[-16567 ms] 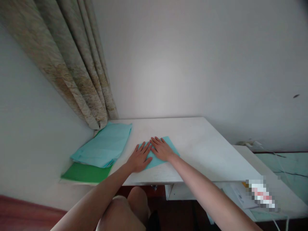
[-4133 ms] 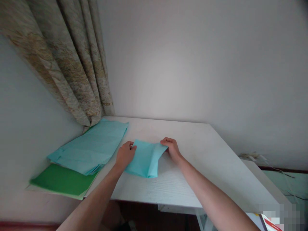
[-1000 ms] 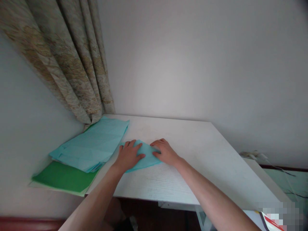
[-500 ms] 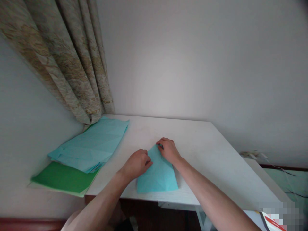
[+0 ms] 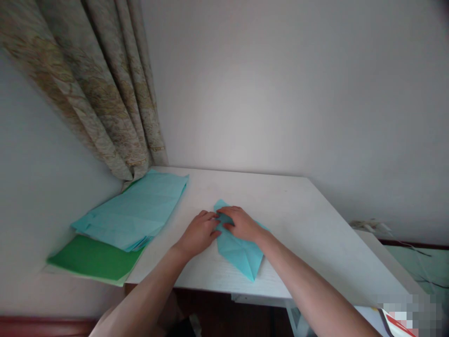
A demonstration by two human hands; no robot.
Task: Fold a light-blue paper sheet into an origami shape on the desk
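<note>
A light blue folded paper (image 5: 240, 250) lies on the white table (image 5: 298, 220), turned like a diamond with one corner toward the near edge. My left hand (image 5: 198, 232) rests at its left side, fingers bent with the tips on the paper. My right hand (image 5: 239, 223) lies flat on the paper's upper part, fingers stretched toward the left and pressing it down. The fingertips of both hands meet near the paper's upper left edge.
A stack of light blue sheets (image 5: 135, 213) lies on green paper (image 5: 91, 259) at the table's left end, under a patterned curtain (image 5: 94, 89). A wall stands behind the table. A lower white surface with cables (image 5: 372, 227) lies to the right.
The paper has turned from a square-on position to a diamond position since half a second ago. My right hand has gone from pinching its top to lying flat on it.
</note>
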